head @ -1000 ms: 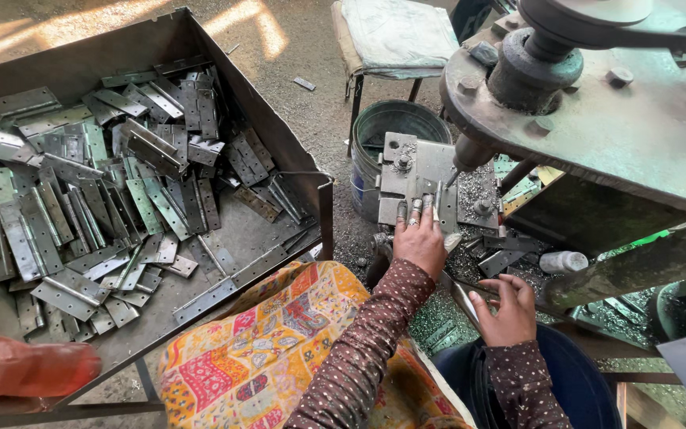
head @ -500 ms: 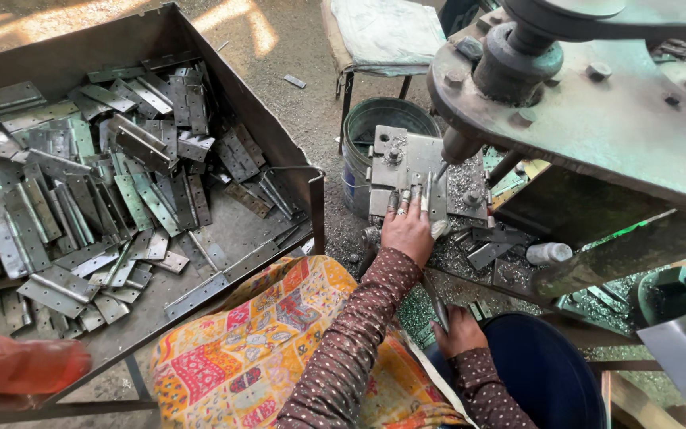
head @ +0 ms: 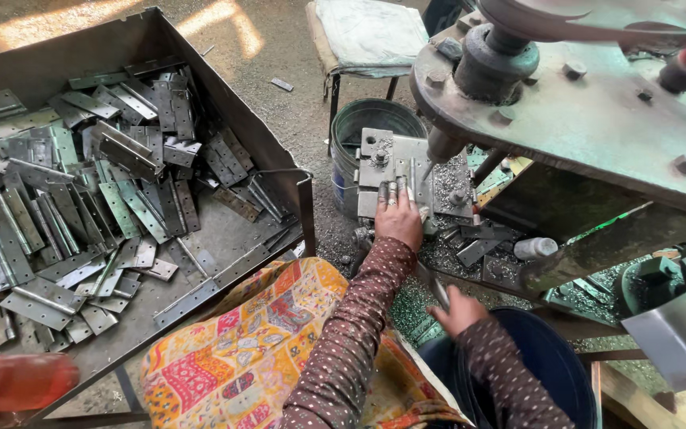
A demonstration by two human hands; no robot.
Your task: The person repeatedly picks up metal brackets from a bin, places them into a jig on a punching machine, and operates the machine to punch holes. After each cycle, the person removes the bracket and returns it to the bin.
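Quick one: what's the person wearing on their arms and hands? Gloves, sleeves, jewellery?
Both arms are covered to the wrist by long, close-fitting sleeves of dark brown fabric with a fine pattern of small light dots. No gloves: the left hand and right hand are bare. A ring shows on one finger of the left hand; none can be made out on the right. No watch or bracelet visible.

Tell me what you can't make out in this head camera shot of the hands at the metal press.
- Left hand: fingertips and the piece under them on the grey die block, hidden by the fingers.
- Right hand: what it grips, too small to tell.
- Rusty steel press: top cut off by the frame edge.
- Blurred red shape, bottom left: unidentifiable.
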